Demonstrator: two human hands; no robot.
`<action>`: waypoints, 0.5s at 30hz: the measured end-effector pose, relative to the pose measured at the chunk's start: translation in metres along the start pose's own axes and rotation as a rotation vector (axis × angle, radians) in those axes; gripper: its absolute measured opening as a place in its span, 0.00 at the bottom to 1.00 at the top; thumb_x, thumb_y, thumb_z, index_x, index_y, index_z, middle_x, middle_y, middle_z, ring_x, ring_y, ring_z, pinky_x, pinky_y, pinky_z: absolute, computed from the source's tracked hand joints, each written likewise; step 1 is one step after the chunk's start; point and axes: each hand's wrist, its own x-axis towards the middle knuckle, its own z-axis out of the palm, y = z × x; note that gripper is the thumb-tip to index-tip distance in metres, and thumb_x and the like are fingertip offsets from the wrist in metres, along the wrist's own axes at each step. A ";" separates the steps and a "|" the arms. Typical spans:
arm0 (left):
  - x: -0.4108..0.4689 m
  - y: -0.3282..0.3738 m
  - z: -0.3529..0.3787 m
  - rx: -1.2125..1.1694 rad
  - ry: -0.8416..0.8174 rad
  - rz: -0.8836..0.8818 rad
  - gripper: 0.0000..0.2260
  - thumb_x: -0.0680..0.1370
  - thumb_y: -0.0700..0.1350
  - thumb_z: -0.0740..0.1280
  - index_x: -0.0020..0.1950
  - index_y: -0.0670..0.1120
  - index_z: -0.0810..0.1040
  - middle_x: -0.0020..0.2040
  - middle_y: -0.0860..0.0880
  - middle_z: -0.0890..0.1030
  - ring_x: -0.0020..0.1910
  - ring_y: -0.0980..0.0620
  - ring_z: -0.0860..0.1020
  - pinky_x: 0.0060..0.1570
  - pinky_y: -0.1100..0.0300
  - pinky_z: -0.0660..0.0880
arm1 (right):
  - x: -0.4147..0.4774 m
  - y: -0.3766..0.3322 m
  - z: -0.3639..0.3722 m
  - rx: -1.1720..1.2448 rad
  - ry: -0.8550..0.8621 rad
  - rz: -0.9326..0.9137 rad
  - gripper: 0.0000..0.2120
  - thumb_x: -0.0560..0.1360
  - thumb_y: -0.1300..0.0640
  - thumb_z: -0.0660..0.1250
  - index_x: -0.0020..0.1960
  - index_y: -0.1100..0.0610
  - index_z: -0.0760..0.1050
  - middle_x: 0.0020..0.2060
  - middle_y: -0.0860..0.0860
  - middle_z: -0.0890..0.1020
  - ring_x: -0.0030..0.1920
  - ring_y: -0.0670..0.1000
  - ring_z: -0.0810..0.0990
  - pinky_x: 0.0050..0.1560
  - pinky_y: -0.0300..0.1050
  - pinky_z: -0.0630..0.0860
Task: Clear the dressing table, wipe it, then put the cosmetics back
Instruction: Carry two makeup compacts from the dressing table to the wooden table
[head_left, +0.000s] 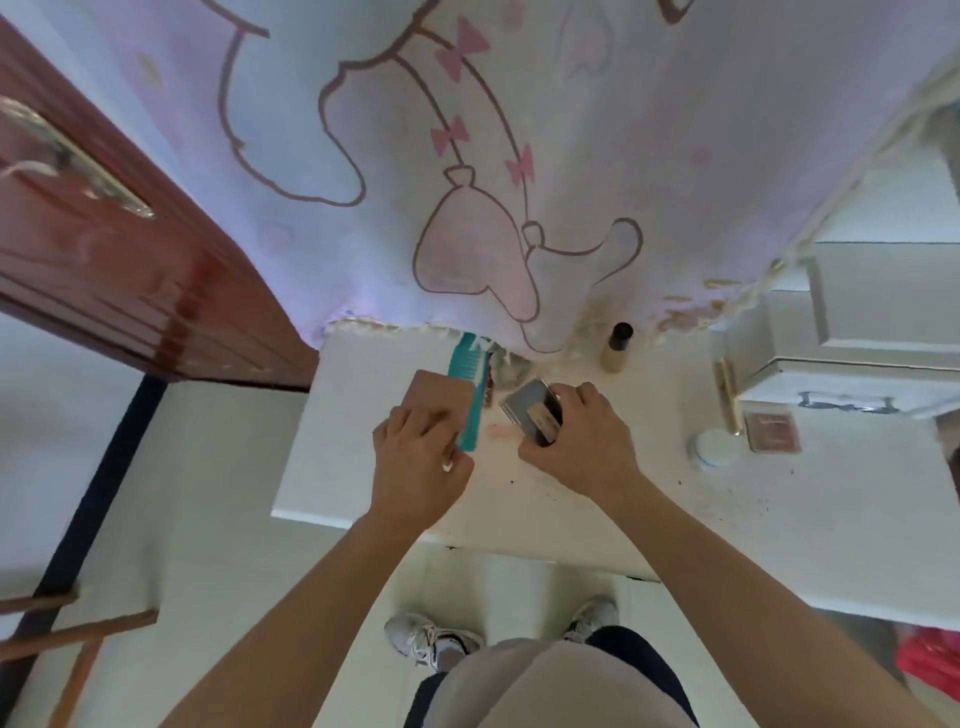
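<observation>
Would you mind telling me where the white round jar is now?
In the head view, the white round jar sits on the dressing table, right of the right hand, just left of the pink palette.

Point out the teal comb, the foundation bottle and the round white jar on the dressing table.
teal comb (469, 382): head view, middle of its toothed length.
foundation bottle (615, 359): head view, beige body below cap.
round white jar (715, 449): head view, lid centre.

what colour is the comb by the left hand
Teal. The comb shows best in the head view, the only one here.
</observation>
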 end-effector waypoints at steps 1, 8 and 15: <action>-0.008 -0.006 -0.012 0.000 0.037 -0.020 0.08 0.66 0.44 0.68 0.43 0.47 0.83 0.47 0.50 0.82 0.46 0.45 0.74 0.44 0.54 0.71 | -0.003 -0.012 0.002 0.001 -0.004 -0.018 0.31 0.66 0.40 0.68 0.65 0.51 0.67 0.53 0.49 0.71 0.55 0.53 0.72 0.47 0.46 0.74; -0.074 -0.079 -0.113 0.045 0.311 -0.105 0.09 0.64 0.41 0.70 0.43 0.48 0.82 0.46 0.50 0.81 0.48 0.47 0.70 0.47 0.53 0.69 | -0.027 -0.136 0.018 -0.044 0.002 -0.266 0.28 0.65 0.39 0.69 0.61 0.49 0.69 0.53 0.48 0.73 0.51 0.51 0.75 0.43 0.44 0.72; -0.176 -0.201 -0.238 0.153 0.560 -0.294 0.12 0.66 0.40 0.71 0.48 0.45 0.83 0.50 0.47 0.80 0.50 0.45 0.70 0.50 0.51 0.70 | -0.067 -0.321 0.068 -0.037 0.047 -0.577 0.27 0.63 0.38 0.69 0.59 0.46 0.70 0.47 0.45 0.72 0.48 0.50 0.75 0.41 0.44 0.71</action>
